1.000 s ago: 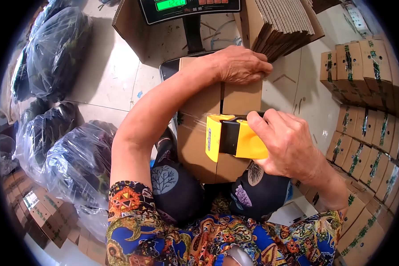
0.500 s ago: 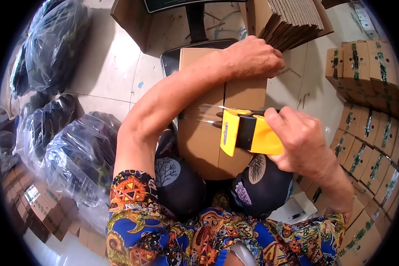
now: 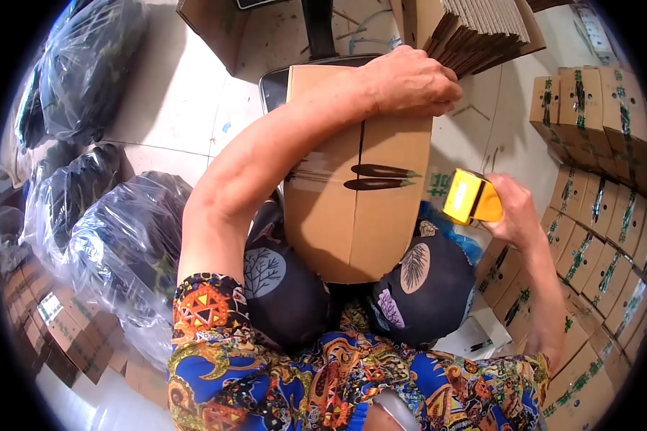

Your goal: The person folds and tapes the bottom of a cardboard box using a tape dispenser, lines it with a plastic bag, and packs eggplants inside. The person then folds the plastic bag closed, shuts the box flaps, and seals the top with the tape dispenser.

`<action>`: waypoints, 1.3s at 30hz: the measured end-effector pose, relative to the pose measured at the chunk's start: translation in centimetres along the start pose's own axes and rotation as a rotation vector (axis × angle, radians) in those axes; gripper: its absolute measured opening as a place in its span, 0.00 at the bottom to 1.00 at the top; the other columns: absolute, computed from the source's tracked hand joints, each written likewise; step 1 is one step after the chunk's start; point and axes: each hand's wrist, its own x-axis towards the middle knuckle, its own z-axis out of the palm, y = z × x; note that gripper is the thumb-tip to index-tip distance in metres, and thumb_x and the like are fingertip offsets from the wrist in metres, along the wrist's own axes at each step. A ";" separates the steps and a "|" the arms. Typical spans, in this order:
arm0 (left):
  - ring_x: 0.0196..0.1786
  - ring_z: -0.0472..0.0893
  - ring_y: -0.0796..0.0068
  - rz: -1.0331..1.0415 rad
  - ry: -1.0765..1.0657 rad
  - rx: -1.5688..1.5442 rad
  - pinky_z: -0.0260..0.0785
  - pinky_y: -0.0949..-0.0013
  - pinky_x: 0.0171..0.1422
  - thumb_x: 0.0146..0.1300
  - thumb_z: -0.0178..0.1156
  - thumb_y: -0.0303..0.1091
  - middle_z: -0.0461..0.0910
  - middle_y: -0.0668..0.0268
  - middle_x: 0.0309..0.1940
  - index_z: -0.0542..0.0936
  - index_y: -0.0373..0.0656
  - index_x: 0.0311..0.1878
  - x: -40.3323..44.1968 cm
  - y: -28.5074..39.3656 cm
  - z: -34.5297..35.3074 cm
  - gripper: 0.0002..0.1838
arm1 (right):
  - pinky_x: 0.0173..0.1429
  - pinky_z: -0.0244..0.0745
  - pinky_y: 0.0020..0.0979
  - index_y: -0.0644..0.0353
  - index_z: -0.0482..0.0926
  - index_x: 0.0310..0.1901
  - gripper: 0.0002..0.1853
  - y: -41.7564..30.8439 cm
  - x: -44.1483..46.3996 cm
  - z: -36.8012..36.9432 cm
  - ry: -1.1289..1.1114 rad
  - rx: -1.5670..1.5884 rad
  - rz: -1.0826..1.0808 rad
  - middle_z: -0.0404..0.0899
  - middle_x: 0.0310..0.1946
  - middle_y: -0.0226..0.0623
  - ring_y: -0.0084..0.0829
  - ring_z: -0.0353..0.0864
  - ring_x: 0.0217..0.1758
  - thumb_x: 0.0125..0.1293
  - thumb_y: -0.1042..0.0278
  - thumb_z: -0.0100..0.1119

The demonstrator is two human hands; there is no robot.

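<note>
A closed cardboard box (image 3: pixel 352 230) lies across my knees, a dark seam down its middle and two long dark eggplant shapes on its top. My left arm crosses over the box. At its far right corner, my left hand (image 3: pixel 413 82) is closed with curled fingers against the edge; the fingertips are partly hidden. My right hand (image 3: pixel 514 215) grips a yellow tape dispenser (image 3: pixel 467 197) just off the box's right side. Clear tape with green print (image 3: pixel 437 183) stretches between the box and the dispenser.
Flattened cardboard sheets (image 3: pixel 474 29) stand in an open carton ahead. Taped boxes (image 3: pixel 597 215) are stacked on the right. Clear plastic bags (image 3: pixel 122 244) of dark contents lie on the left, above more cartons (image 3: pixel 72 323). A black chair-like frame (image 3: pixel 277 86) stands beneath the box.
My right hand has moved the tape dispenser rightward, from above the box to beyond its right edge, uncovering the eggplant shapes. My left hand stays at the far corner.
</note>
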 end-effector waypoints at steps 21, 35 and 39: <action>0.55 0.81 0.68 -1.378 0.445 -2.026 0.75 0.65 0.59 0.77 0.44 0.47 0.79 0.59 0.58 0.69 0.38 0.68 -15.6 4.7 4.8 0.26 | 0.42 0.78 0.46 0.63 0.70 0.47 0.27 -7.4 2.2 -2.2 0.025 -0.058 0.133 0.77 0.35 0.51 0.55 0.81 0.39 0.43 0.73 0.70; 0.64 0.75 0.61 -1.142 0.321 -0.667 0.63 0.64 0.68 0.76 0.41 0.56 0.77 0.53 0.60 0.65 0.45 0.72 -16.5 4.3 -4.4 0.31 | 0.41 0.80 0.46 0.65 0.69 0.42 0.24 -15.2 17.3 -0.3 -0.149 -0.219 0.031 0.81 0.28 0.52 0.50 0.85 0.34 0.47 0.61 0.66; 0.59 0.78 0.57 -1.035 0.263 -0.564 0.67 0.65 0.65 0.76 0.43 0.56 0.80 0.50 0.55 0.70 0.45 0.69 -19.9 0.6 -2.8 0.29 | 0.44 0.79 0.48 0.65 0.69 0.44 0.24 -15.6 17.8 0.4 -0.055 -0.218 -0.056 0.81 0.29 0.53 0.52 0.84 0.36 0.48 0.62 0.66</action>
